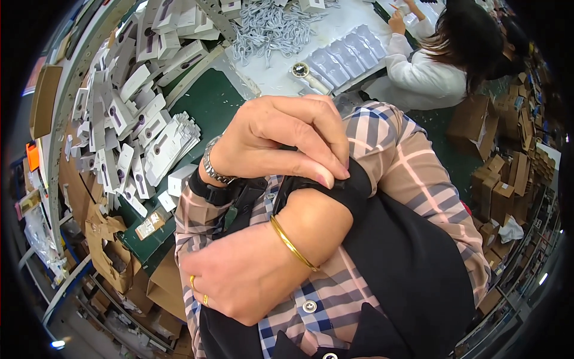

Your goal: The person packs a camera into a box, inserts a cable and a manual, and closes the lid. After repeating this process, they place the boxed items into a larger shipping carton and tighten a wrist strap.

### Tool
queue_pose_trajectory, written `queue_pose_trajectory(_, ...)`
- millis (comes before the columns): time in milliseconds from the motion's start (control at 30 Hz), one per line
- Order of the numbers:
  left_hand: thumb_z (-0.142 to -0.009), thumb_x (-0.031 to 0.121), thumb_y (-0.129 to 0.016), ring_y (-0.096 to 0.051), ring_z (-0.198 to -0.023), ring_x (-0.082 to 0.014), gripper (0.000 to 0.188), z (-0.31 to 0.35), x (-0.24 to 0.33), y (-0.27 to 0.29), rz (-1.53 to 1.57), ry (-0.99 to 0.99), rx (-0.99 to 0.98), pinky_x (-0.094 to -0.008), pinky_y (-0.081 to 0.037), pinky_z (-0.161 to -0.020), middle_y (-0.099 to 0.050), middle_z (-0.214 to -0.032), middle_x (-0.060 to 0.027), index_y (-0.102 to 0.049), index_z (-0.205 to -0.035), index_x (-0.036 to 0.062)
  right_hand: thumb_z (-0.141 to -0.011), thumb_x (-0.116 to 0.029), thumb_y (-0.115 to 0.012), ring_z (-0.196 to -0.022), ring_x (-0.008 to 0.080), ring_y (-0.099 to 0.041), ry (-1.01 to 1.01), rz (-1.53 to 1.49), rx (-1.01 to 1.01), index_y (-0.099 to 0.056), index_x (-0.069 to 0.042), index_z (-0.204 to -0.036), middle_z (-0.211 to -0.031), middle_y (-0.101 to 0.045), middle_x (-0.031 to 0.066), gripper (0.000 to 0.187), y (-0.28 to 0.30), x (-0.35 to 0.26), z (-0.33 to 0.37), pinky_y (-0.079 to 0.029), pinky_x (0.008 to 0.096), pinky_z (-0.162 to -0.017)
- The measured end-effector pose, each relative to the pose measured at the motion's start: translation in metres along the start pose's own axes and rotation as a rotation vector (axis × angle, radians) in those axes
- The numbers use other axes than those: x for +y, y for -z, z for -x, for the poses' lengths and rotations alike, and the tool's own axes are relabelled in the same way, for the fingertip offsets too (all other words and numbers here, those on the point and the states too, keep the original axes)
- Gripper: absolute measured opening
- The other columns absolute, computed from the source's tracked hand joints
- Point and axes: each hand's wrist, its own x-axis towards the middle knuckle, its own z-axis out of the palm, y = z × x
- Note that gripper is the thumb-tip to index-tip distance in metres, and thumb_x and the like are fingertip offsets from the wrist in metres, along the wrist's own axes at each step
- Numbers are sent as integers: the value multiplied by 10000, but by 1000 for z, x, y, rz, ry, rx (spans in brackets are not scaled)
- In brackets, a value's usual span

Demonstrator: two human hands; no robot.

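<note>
My left hand (287,140), with a metal watch (216,164) on its wrist, reaches across from the left. Its thumb and fingertips pinch a black wrist strap (357,188) wrapped round my right forearm at the sleeve end. My right hand (230,272) lies bent across my front below it, fingers curled under. Whether anything is inside those fingers is hidden. A gold bangle (291,244) circles the right wrist, and two gold rings are on its fingers. Another black strap (209,190) sits on my left wrist.
Many small white boxes (158,122) are heaped at the left, beside a green surface (212,96). Grey cords (269,27) and clear plastic trays (344,57) lie on the white table ahead. A co-worker (430,78) in white sits at upper right, near cardboard boxes (472,125).
</note>
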Motion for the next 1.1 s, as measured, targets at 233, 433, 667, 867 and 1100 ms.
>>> queue_pose_trajectory(233,-953,-5,-697,-670,-966,-234,168,63,2,2,-44,259,386,-355,-527,-866,-725,-1055,-139,-758,-1104,-44,-754,-164,-710,-739,270,-667,-2,-103,-5,-769,-87,-859,-794,-694,69,143,-33,39,10,-493,414,-684)
queue_pose_trajectory(433,-952,72,-708,-673,-1091,-261,227,253,-12,32,-937,767,981,-342,-516,-961,-719,-1153,-129,-741,-1173,33,-876,-42,-668,-895,301,-650,-755,405,131,-726,-72,-1072,-861,-653,101,206,-41,112,184,-530,431,-772)
queue_pose_trajectory(667,-788,271,-878,-593,-1206,-388,645,368,-46,4,-1299,1097,787,-449,-469,-1060,-662,-1244,-165,-638,-1344,51,-918,-110,-667,-1045,360,-653,-1557,370,-224,-716,-111,-1122,-1050,-686,116,210,-114,62,385,-538,464,-846)
queue_pose_trajectory(867,-717,305,-925,-570,-1255,-362,943,331,-129,16,-1438,1043,594,-468,-448,-1064,-605,-1352,-159,-471,-1514,91,-915,-107,-661,-1072,349,-652,-1557,402,-138,-719,-122,-1123,-1083,-683,119,216,-120,80,392,-548,456,-873)
queue_pose_trajectory(1100,-699,305,-923,-566,-1263,-339,1004,311,-178,32,-1373,1430,495,-496,-402,-1123,-603,-1340,-118,-423,-1556,154,-904,-108,-667,-1036,352,-665,-1397,350,-35,-710,-123,-1159,-1059,-691,116,260,-128,150,380,-557,447,-886)
